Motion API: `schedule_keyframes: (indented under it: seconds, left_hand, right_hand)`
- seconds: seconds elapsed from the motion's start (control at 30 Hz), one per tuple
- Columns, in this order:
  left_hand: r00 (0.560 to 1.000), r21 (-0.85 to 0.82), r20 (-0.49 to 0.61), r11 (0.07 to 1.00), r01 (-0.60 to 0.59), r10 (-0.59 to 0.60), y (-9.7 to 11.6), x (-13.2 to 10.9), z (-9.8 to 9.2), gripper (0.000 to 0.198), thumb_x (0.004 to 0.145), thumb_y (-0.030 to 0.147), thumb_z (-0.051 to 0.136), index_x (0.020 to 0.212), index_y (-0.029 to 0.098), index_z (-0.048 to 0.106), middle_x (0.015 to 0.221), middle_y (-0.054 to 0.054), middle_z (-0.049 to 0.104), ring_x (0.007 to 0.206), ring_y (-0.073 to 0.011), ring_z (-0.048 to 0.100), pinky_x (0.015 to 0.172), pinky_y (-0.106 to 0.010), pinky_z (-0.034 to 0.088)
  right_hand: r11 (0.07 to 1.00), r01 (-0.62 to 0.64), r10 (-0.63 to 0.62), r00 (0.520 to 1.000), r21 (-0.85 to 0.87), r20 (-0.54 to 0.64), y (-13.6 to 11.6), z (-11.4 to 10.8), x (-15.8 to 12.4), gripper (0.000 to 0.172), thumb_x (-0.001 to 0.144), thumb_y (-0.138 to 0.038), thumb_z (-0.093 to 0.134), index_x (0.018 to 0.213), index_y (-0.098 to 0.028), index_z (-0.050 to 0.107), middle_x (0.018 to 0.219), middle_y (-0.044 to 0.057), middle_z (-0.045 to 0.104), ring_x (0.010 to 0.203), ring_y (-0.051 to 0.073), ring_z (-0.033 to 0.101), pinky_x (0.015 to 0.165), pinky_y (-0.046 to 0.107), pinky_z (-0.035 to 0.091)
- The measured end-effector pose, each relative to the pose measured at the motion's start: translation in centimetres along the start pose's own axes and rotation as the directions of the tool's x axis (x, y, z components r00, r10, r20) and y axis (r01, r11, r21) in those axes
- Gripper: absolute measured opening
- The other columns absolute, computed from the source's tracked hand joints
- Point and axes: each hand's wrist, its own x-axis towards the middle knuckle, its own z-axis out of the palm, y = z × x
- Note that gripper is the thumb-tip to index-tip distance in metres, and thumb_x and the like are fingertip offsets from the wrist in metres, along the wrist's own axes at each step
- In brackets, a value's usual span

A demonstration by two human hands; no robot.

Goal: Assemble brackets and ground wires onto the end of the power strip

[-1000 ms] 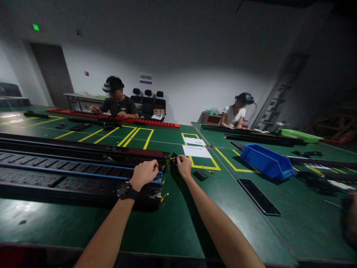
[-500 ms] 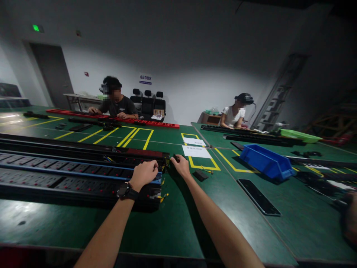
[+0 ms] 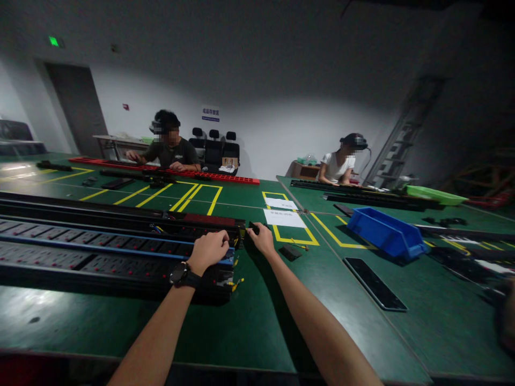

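Note:
Long black power strips point(image 3: 108, 262) with rows of sockets, red dots and a blue edge lie side by side on the left. My left hand point(image 3: 210, 251), a black watch point(image 3: 179, 275) on its wrist, rests at their right end with its fingers curled around the far strip's end; the fingertips are partly hidden. Just beyond that end, my right hand point(image 3: 262, 239) is closed in a pinch on a small black end piece point(image 3: 253, 227). Yellow wires point(image 3: 237, 284) stick out of the nearest strip's end. A loose black part point(image 3: 289, 252) lies right of my right hand.
A blue bin point(image 3: 384, 233) and a dark phone-like slab point(image 3: 374, 284) lie to the right. White paper sheets point(image 3: 284, 217) sit on the green table point(image 3: 249, 332). Two people work across it, at a red rail point(image 3: 229, 178) and at black strips point(image 3: 386, 199).
My hands hold almost the same pose at the strip end. The person at the red rail has raised one hand slightly. The view has shifted a little.

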Motion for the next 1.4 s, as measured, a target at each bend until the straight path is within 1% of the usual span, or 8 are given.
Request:
schedule_keyframes:
  seconds: [0.17, 0.57, 0.87, 1.2, 1.4]
  left_hand:
    - [1.000, 0.005, 0.018, 1.000, 0.018, -0.018, 0.06, -0.02, -0.11, 0.025, 0.091, 0.031, 0.048, 0.108, 0.028, 0.066, 0.103, -0.006, 0.075, 0.097, -0.0253, 0.071, 0.084, -0.035, 0.051]
    - [1.000, 0.004, -0.002, 1.000, -0.002, 0.002, -0.03, 0.05, 0.05, 0.025, 0.091, 0.031, 0.045, 0.105, 0.029, 0.066, 0.099, -0.007, 0.075, 0.094, -0.0280, 0.071, 0.080, -0.036, 0.051]
    - [1.000, -0.004, 0.010, 1.000, 0.004, -0.004, 0.04, 0.03, -0.06, 0.026, 0.091, 0.031, 0.045, 0.107, 0.029, 0.066, 0.101, -0.007, 0.075, 0.096, -0.0288, 0.070, 0.082, -0.038, 0.051]
    - [1.000, 0.011, -0.001, 1.000, -0.010, 0.010, 0.04, -0.08, -0.08, 0.025, 0.091, 0.032, 0.046, 0.106, 0.029, 0.066, 0.100, -0.005, 0.075, 0.094, -0.0285, 0.071, 0.080, -0.037, 0.051]
    - [1.000, 0.009, 0.010, 1.000, 0.011, -0.011, 0.06, 0.06, 0.00, 0.026, 0.091, 0.032, 0.046, 0.107, 0.028, 0.066, 0.101, -0.007, 0.075, 0.095, -0.0273, 0.071, 0.082, -0.036, 0.051]
  right_hand:
    - [1.000, 0.001, -0.001, 1.000, 0.002, 0.001, -0.01, -0.03, 0.05, 0.038, 0.090, -0.041, 0.062, 0.119, -0.018, 0.070, 0.109, 0.010, 0.074, 0.098, 0.023, 0.068, 0.087, 0.031, 0.049]
    - [0.998, -0.011, 0.011, 1.000, 0.060, 0.007, -0.41, -0.55, -0.14, 0.035, 0.089, -0.040, 0.063, 0.116, -0.019, 0.070, 0.106, 0.008, 0.074, 0.097, 0.022, 0.068, 0.085, 0.030, 0.050]
    - [0.997, 0.009, -0.011, 1.000, 0.071, 0.019, -0.47, -0.63, -0.18, 0.028, 0.089, -0.036, 0.063, 0.111, -0.020, 0.071, 0.105, 0.007, 0.074, 0.095, 0.021, 0.068, 0.084, 0.029, 0.050]
    - [0.997, 0.018, -0.021, 0.999, 0.073, 0.031, -0.26, -0.47, -0.13, 0.025, 0.089, -0.035, 0.064, 0.109, -0.022, 0.070, 0.102, 0.007, 0.073, 0.094, 0.022, 0.067, 0.084, 0.031, 0.050]
    - [0.997, 0.029, -0.031, 0.999, 0.078, 0.020, -0.44, -0.67, -0.17, 0.022, 0.087, -0.033, 0.065, 0.107, -0.022, 0.070, 0.101, 0.006, 0.073, 0.090, 0.021, 0.067, 0.083, 0.030, 0.050]
